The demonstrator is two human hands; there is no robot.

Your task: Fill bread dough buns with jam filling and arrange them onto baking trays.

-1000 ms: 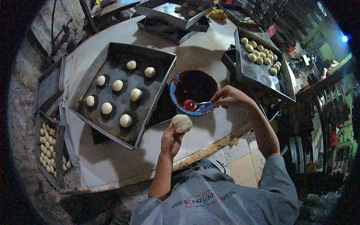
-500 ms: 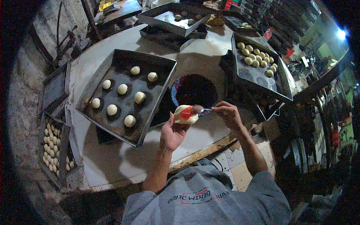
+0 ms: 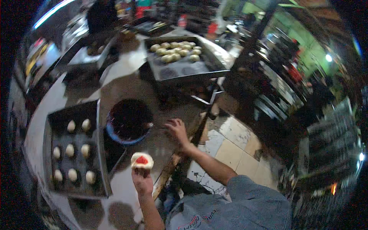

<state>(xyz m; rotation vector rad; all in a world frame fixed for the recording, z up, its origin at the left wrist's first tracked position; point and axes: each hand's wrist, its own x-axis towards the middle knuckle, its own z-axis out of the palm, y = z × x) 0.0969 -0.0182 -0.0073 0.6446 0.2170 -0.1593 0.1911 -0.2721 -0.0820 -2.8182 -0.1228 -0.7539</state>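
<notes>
our left hand (image 3: 142, 183) holds dough (image 3: 142, 166) nearer us than the bowl (image 3: 126, 141); tilting could spill red filling (image 3: 141, 160). right hand (image 3: 177, 131): fingers unclear.

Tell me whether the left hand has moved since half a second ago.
Yes: against the blue bowl, the left hand has drawn back toward the grey shirt; its red-topped dough piece overlapped the bowl's near rim then and shows clear now.

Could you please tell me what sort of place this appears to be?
It looks like a bakery workroom: metal trays hold pale dough balls, the left hand holds a dough piece with red filling, and a blue-rimmed bowl sits on the worktable.
</notes>
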